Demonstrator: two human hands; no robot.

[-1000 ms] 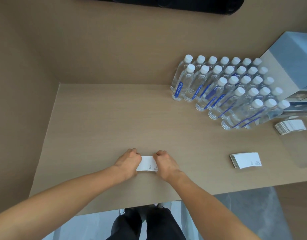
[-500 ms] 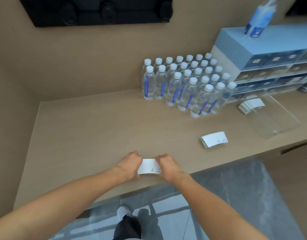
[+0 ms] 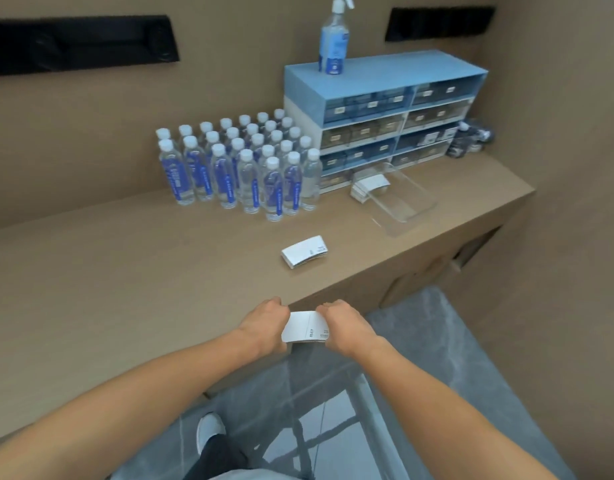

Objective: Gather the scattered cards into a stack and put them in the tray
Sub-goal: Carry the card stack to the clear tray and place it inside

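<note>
A squared-up stack of white cards (image 3: 305, 326) is pinched between my left hand (image 3: 265, 322) and my right hand (image 3: 345, 325), one hand at each end, at the table's front edge. A second white card stack (image 3: 304, 251) lies loose on the tan table (image 3: 125, 271), further back and slightly right. A clear plastic tray (image 3: 407, 199) stands at the back right, in front of the drawer unit. A third pile of cards (image 3: 367, 187) sits at the tray's left end; whether it lies inside or just beside the tray is unclear.
Several water bottles (image 3: 243, 171) stand in a block at the back centre. A blue and white drawer unit (image 3: 385, 116) with a spray bottle (image 3: 333, 39) on top sits behind the tray. Dark jars (image 3: 470, 138) stand at far right. Grey floor lies below the table edge.
The view has swung up and to the right, bringing the drawer unit and tray fully into sight. Both hands, still holding the card stack, now sit at the table's front edge.
</note>
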